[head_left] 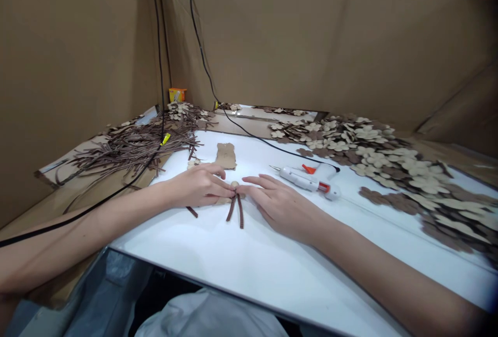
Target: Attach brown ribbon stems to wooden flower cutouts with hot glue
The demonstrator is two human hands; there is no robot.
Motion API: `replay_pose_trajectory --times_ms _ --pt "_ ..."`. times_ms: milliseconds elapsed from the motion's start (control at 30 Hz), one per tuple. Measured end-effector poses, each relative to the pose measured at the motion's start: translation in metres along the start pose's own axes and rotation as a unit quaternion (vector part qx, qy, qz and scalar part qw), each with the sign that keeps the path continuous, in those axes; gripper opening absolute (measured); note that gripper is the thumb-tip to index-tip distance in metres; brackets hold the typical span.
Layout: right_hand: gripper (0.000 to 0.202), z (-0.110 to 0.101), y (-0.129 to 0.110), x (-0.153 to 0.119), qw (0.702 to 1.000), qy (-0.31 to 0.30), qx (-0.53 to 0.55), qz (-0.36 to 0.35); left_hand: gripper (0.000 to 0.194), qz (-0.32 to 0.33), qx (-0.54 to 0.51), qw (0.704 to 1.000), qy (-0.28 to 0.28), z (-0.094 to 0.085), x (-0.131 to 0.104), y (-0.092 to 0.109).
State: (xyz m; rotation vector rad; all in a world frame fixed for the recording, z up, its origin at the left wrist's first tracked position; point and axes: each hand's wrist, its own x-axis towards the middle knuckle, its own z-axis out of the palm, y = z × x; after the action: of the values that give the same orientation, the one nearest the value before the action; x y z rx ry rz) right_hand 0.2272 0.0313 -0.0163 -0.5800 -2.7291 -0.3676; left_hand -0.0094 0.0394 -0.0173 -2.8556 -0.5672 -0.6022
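Observation:
Near the middle of the white table (249, 269), my left hand (202, 185) pinches a small piece with a round beige top (234, 184). Two short brown ribbon tails (236, 212) hang from it toward me. My right hand (280, 203) touches the same piece from the right with a fingertip, its other fingers stretched out. Another brown ribbon end (192, 212) sticks out below my left hand. Beige bits lie partly hidden under and behind that hand. A tan cardboard piece (226, 156) lies just beyond.
A white glue gun (301, 179) lies right of my right hand, its tip pointing left. Felt flowers (373, 158) are heaped at the right, brown strips (132, 148) at the left. A black cable (252, 136) crosses the back. Cardboard walls (264, 41) surround the table.

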Motion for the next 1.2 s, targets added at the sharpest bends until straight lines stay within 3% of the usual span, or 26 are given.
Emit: replay_pose_trajectory --times_ms 300,567,933,1200 --pt "0.042 0.006 0.005 -0.002 0.999 -0.002 0.035 0.023 0.021 -0.001 -0.006 1.0 0.014 0.003 -0.001 -0.001" --pt "0.037 0.006 0.007 -0.004 1.0 -0.02 -0.01 -0.003 0.023 -0.006 -0.018 1.0 0.004 0.003 -0.001 -0.002" --pt "0.039 0.007 0.004 -0.004 0.995 -0.06 -0.074 -0.022 0.03 -0.03 -0.023 0.996 -0.087 -0.003 -0.001 -0.002" --pt "0.038 0.006 0.004 -0.004 0.999 -0.046 -0.016 0.016 0.03 -0.007 -0.013 0.994 -0.111 -0.01 -0.003 -0.002"
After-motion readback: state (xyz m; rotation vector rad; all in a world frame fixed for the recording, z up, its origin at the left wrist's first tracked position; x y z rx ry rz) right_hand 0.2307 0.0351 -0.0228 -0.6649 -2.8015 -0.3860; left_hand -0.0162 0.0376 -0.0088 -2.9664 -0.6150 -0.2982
